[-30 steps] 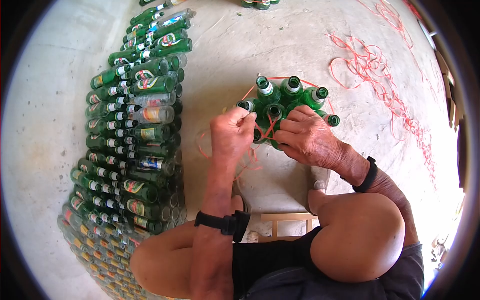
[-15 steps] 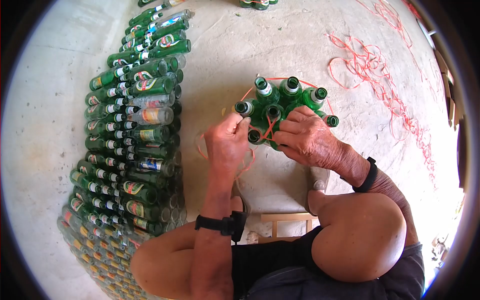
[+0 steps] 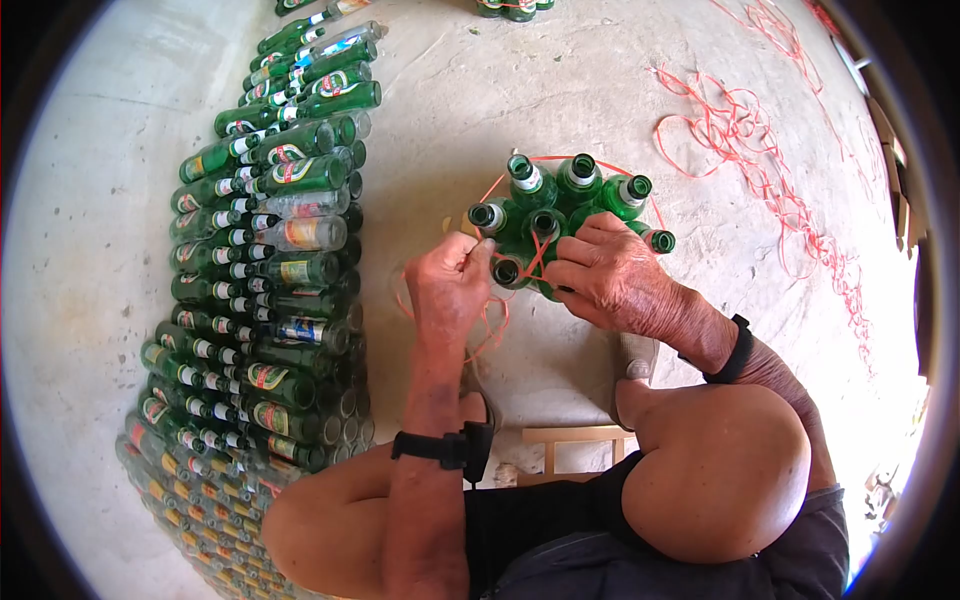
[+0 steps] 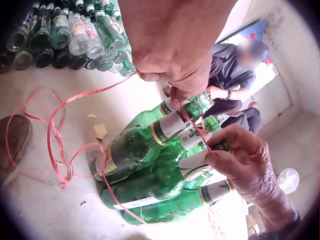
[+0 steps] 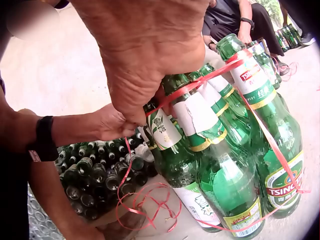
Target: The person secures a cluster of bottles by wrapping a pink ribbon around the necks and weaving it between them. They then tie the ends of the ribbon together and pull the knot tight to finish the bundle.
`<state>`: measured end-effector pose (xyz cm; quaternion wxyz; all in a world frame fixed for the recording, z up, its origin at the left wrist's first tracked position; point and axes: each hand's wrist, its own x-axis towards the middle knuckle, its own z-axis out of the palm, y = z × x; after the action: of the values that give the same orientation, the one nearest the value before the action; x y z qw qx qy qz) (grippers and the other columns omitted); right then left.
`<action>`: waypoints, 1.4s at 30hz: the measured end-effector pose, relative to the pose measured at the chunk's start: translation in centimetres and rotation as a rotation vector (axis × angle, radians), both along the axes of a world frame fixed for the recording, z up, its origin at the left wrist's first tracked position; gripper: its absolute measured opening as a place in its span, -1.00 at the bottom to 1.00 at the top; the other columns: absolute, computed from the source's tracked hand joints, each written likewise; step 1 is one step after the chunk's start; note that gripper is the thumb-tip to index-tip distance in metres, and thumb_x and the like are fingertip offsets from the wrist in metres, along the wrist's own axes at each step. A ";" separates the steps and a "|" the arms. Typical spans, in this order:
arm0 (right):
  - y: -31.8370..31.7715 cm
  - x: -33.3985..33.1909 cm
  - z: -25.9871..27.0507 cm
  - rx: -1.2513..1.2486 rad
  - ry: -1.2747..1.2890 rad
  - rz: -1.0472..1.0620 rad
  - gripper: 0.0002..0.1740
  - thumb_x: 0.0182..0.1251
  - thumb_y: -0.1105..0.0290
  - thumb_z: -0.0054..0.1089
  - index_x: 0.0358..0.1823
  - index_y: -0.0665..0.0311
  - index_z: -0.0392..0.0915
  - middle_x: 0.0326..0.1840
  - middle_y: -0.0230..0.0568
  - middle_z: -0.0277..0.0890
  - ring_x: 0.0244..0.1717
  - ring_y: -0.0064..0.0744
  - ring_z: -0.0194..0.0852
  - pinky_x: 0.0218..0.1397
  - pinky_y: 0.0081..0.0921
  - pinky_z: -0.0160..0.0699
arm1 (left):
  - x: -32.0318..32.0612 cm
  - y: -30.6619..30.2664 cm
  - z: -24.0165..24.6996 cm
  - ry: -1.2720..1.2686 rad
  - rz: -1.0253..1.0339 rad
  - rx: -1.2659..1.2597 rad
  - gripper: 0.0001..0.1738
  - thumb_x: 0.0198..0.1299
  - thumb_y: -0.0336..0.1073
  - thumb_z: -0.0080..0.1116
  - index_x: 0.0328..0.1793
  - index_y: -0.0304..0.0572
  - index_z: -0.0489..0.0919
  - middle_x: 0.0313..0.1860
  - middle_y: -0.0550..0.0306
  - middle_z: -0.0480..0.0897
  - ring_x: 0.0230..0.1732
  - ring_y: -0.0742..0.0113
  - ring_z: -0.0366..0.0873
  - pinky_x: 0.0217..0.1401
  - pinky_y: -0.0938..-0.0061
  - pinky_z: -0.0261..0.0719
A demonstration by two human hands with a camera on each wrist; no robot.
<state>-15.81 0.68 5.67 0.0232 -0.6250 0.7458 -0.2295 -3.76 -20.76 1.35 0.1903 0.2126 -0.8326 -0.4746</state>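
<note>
Several upright green glass beer bottles [image 3: 527, 187] stand bunched together on the floor. A thin red plastic strap [image 5: 274, 145] runs around them at the necks and lower down on the bodies. At the near left of the bunch my left hand [image 3: 447, 280] pinches the strap, and loose strap trails from it in the left wrist view. My right hand [image 3: 612, 272] bends over the near right necks; in the left wrist view its thumb and forefinger pinch the strap [image 4: 189, 119] beside a neck. Between the hands the strap is drawn taut. Part of the nearest bottles is hidden under my right hand.
A long stack of bottles lying on their sides [image 3: 300, 260] lines the left. Tangled red strap [image 3: 735, 125] covers floor on the right. Another bottle bunch [image 3: 515, 8] stands at the far edge. Another person [image 4: 232, 67] sits opposite. Loose strap loops [image 4: 62, 145] lie near a shoe [image 4: 17, 142].
My left hand has moved left and slightly towards the body, away from the necks, uncovering two bottle mouths at the near left. The right hand has stayed nearly still over the bottles.
</note>
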 end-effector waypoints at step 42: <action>-0.4 1.0 0.9 0.099 0.183 -0.018 -0.45 0.20 0.37 0.41 0.29 -0.06 0.68 -0.06 -0.32 0.54 -0.13 -0.39 0.65 0.07 -0.28 0.46 | 2.9 -1.7 -1.1 -0.124 -0.016 0.540 -0.88 0.35 -0.45 0.39 -0.24 -0.39 0.75 -0.47 0.42 0.60 -0.44 0.70 0.41 -0.42 0.62 0.35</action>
<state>-14.79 0.27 6.53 -0.0160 -0.6348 0.7607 -0.1347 -0.91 -22.48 0.28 0.0718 0.2778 -0.6878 -0.6669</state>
